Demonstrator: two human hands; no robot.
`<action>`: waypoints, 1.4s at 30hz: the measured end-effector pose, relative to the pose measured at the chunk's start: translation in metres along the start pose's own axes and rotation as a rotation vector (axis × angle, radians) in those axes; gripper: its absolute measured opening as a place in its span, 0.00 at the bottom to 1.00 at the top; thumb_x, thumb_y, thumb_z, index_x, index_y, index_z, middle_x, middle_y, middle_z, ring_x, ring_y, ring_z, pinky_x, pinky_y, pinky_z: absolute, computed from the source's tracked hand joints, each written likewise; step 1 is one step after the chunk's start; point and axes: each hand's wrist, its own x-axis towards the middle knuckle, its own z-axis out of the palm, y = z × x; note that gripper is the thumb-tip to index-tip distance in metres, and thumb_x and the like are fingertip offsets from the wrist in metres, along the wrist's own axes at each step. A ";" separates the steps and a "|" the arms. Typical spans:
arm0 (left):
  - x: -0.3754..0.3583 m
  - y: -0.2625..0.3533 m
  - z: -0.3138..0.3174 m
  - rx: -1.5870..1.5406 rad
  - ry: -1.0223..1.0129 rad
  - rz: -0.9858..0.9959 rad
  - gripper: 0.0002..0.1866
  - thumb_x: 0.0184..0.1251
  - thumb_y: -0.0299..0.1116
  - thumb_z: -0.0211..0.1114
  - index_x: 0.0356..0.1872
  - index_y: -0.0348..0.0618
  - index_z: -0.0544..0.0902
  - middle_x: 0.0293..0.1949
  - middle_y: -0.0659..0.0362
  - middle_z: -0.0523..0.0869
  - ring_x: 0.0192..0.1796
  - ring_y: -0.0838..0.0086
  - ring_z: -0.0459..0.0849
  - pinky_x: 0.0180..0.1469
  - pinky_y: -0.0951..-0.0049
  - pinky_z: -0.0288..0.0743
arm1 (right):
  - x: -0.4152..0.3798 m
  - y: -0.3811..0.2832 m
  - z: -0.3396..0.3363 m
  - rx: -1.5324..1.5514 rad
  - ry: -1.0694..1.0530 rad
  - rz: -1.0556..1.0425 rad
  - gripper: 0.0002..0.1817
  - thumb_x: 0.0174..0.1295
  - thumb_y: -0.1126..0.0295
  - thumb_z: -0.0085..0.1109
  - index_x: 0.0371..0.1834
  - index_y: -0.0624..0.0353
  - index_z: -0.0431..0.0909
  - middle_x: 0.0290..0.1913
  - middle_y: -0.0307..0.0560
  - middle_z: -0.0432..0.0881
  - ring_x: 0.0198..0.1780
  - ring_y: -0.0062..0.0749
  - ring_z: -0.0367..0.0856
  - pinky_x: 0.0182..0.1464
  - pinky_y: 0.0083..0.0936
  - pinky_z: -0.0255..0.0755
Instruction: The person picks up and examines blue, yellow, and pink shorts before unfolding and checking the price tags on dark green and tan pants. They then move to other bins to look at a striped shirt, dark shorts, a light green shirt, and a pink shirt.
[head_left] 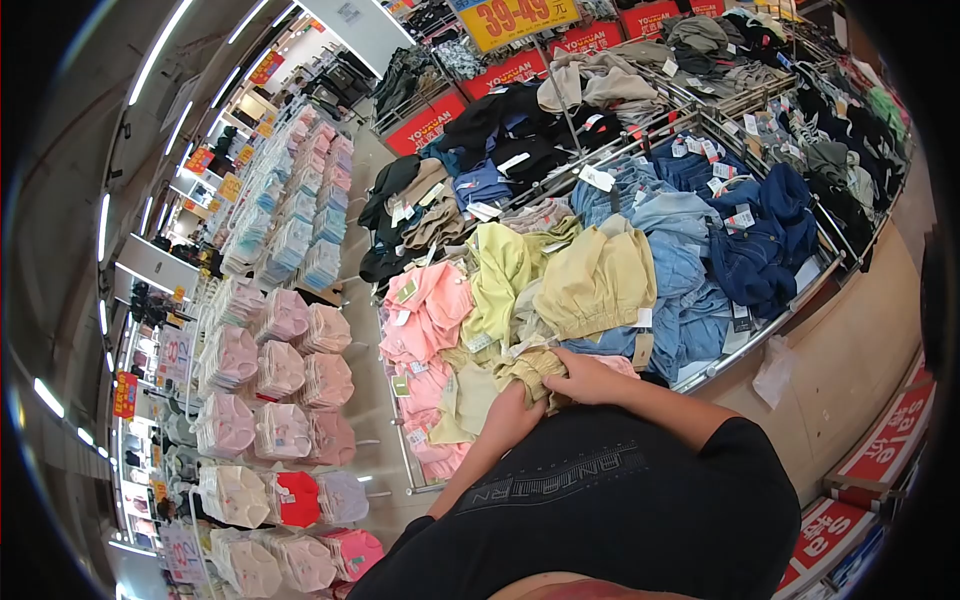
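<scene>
A khaki garment with a gathered elastic waistband (pixel 533 368) is bunched up between my two hands, close in front of my black T-shirt. My left hand (pixel 514 410) has its fingers wrapped around the waistband's lower left side. On the other side, my right hand (pixel 582 376) grips the same waistband, thumb and fingers closed on the cloth. Just beyond lies another pair of khaki elastic-waist trousers (pixel 597 285), folded on the heap. Yellow-green clothing (pixel 497 278) and pink clothing (pixel 428 310) lie to the left. Blue denim garments (pixel 675 235) are piled to the right.
A metal-railed display bin (pixel 700 375) holds the clothes. Behind it are more bins with dark clothing (pixel 510 130) and a yellow price sign (pixel 510 20). Racks of packaged children's underwear (pixel 285 375) stand left. A plastic bag (pixel 773 372) lies at the right.
</scene>
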 end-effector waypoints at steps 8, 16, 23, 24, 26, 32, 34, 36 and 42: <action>0.002 -0.017 0.006 -0.051 0.078 0.006 0.22 0.66 0.41 0.68 0.53 0.35 0.81 0.46 0.39 0.86 0.51 0.44 0.85 0.53 0.56 0.78 | -0.007 -0.015 -0.007 -0.096 -0.099 -0.020 0.48 0.62 0.47 0.63 0.79 0.63 0.54 0.60 0.73 0.80 0.58 0.60 0.83 0.62 0.41 0.74; 0.002 -0.010 0.004 -0.007 0.027 0.067 0.19 0.68 0.42 0.67 0.44 0.33 0.81 0.41 0.41 0.85 0.46 0.45 0.84 0.48 0.56 0.77 | -0.006 -0.013 -0.006 -0.057 -0.048 0.014 0.43 0.59 0.55 0.62 0.76 0.66 0.60 0.64 0.70 0.77 0.63 0.58 0.80 0.65 0.39 0.73; 0.006 -0.021 0.008 -0.160 0.282 0.073 0.17 0.69 0.40 0.70 0.43 0.33 0.82 0.40 0.49 0.84 0.42 0.61 0.84 0.50 0.66 0.78 | 0.009 0.019 0.007 0.015 0.187 0.014 0.25 0.62 0.62 0.56 0.58 0.68 0.75 0.50 0.71 0.83 0.54 0.64 0.82 0.58 0.46 0.75; 0.005 -0.020 0.007 -0.213 0.345 0.072 0.17 0.68 0.40 0.71 0.44 0.34 0.82 0.41 0.50 0.85 0.44 0.63 0.84 0.51 0.66 0.78 | 0.010 0.020 0.007 0.032 0.215 0.005 0.23 0.62 0.63 0.55 0.56 0.68 0.76 0.48 0.71 0.83 0.52 0.65 0.82 0.57 0.47 0.75; 0.006 -0.012 0.003 -0.209 0.457 0.102 0.18 0.67 0.40 0.72 0.46 0.35 0.81 0.44 0.50 0.85 0.47 0.60 0.84 0.52 0.64 0.77 | 0.013 0.026 0.010 0.049 0.251 0.001 0.20 0.63 0.63 0.55 0.52 0.67 0.78 0.45 0.70 0.84 0.50 0.65 0.82 0.55 0.48 0.75; 0.006 -0.006 0.001 -0.117 0.447 0.178 0.31 0.66 0.40 0.72 0.64 0.34 0.73 0.61 0.43 0.78 0.65 0.52 0.77 0.68 0.60 0.68 | 0.005 0.003 0.001 0.017 0.232 -0.035 0.18 0.67 0.61 0.55 0.49 0.65 0.80 0.44 0.67 0.84 0.47 0.63 0.83 0.52 0.47 0.76; 0.005 -0.006 0.003 -0.164 0.471 0.150 0.34 0.66 0.40 0.72 0.68 0.33 0.71 0.64 0.41 0.77 0.68 0.52 0.75 0.71 0.60 0.66 | 0.005 0.006 0.002 -0.016 0.242 -0.081 0.18 0.68 0.60 0.55 0.48 0.65 0.81 0.44 0.66 0.84 0.47 0.63 0.83 0.52 0.47 0.76; 0.010 -0.014 0.003 -0.189 0.462 0.156 0.37 0.66 0.40 0.72 0.71 0.33 0.67 0.65 0.42 0.77 0.65 0.53 0.78 0.68 0.60 0.69 | 0.007 0.011 0.005 -0.032 0.269 -0.140 0.18 0.68 0.59 0.56 0.47 0.64 0.81 0.45 0.65 0.84 0.47 0.62 0.83 0.52 0.47 0.76; 0.009 -0.002 0.000 -0.439 0.178 -0.085 0.44 0.68 0.40 0.70 0.79 0.38 0.56 0.62 0.42 0.79 0.57 0.58 0.84 0.58 0.65 0.77 | 0.010 0.012 0.006 -0.119 0.071 -0.264 0.20 0.68 0.58 0.57 0.49 0.66 0.80 0.47 0.65 0.84 0.49 0.62 0.82 0.52 0.45 0.76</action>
